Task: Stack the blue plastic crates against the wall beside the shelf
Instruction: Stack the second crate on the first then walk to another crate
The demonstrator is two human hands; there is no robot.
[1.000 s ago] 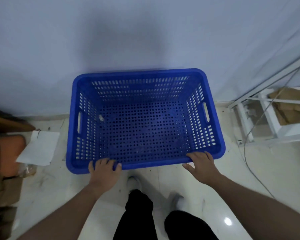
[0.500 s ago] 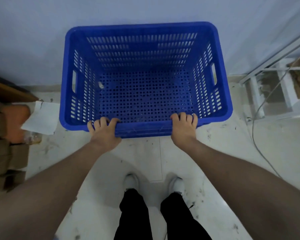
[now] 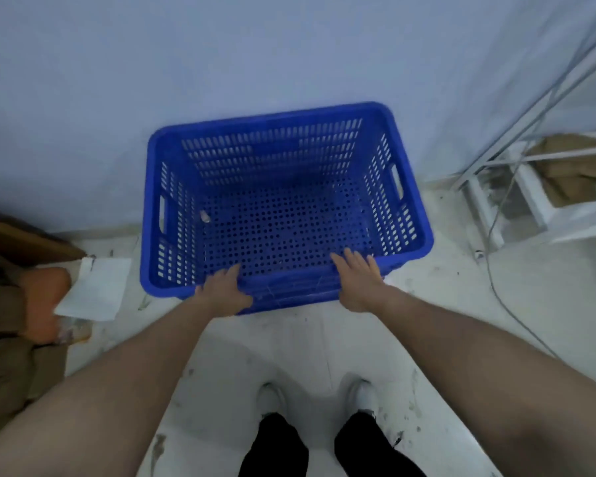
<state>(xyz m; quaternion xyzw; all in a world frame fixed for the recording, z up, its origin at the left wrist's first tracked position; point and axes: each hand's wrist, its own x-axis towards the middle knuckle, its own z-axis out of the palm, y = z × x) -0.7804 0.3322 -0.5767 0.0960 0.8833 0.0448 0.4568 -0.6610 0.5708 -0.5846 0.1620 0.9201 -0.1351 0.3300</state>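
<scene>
A blue perforated plastic crate (image 3: 272, 156) stands on the floor with its far side against the pale wall (image 3: 255, 46). More blue rims show under its near edge, so it sits nested on other crates. A small pale scrap lies inside at the left. My left hand (image 3: 222, 292) lies on the near rim left of centre, fingers stretched over the edge. My right hand (image 3: 358, 280) rests on the same rim further right, fingers spread and pointing into the crate. The white metal shelf (image 3: 530, 208) is to the right of the crate.
A grey cable (image 3: 496, 290) runs down from the shelf across the white tiled floor. At the left lie a sheet of paper (image 3: 93, 290), an orange object (image 3: 42, 297) and brown cardboard (image 3: 7, 339). My shoes (image 3: 272, 394) stand behind the crate.
The crate has gone from held up near me to down and back against the wall. My fingers, curled over the near rim before, now lie straighter on it.
</scene>
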